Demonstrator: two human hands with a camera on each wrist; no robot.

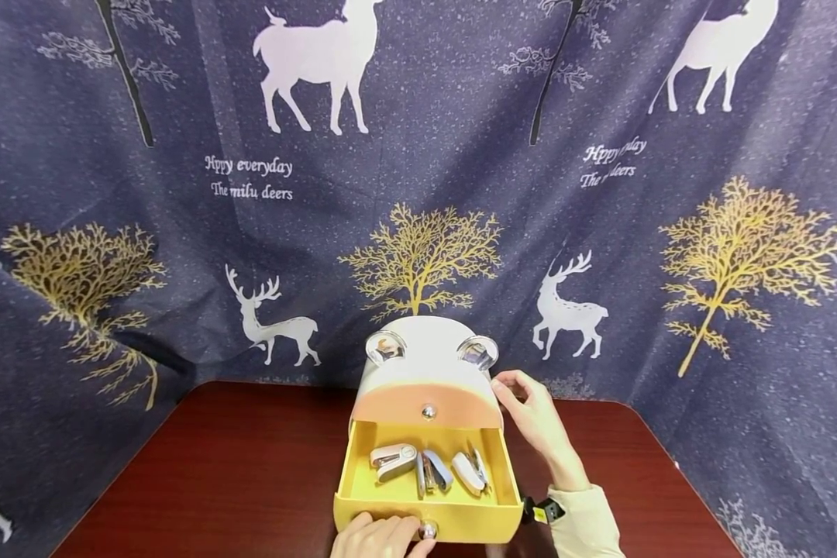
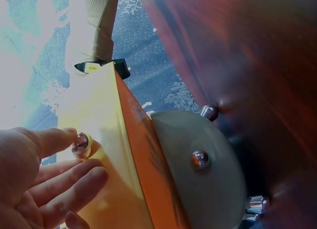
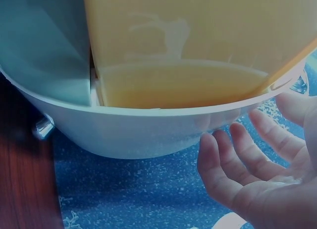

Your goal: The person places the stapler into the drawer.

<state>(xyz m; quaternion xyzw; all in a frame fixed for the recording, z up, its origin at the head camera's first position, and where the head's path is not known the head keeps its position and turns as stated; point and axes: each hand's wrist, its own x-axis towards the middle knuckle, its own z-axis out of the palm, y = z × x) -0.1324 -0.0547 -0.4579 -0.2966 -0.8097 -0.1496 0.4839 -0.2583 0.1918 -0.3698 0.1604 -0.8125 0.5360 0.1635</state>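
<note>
A white frog-shaped drawer box (image 1: 428, 345) stands on the table with its yellow drawer (image 1: 425, 518) pulled out. Three small staplers lie inside: a pale pink and grey stapler (image 1: 394, 462), a blue-grey stapler (image 1: 434, 473) in the middle and a white stapler (image 1: 470, 471) at right. My left hand (image 1: 380, 537) is at the drawer front, thumb and finger pinching its round silver knob (image 2: 80, 143). Beside the box's right wall is my right hand (image 1: 533, 411), its fingers bent softly and fingertips right at the white shell (image 3: 133, 135).
A second, orange drawer front (image 1: 397, 404) with a silver knob (image 1: 428, 411) sits above the yellow one. Mirror-like round eyes (image 1: 387, 346) stick up from the box. The dark red table (image 1: 251, 457) ends at a blue deer-print cloth (image 1: 418, 170) behind.
</note>
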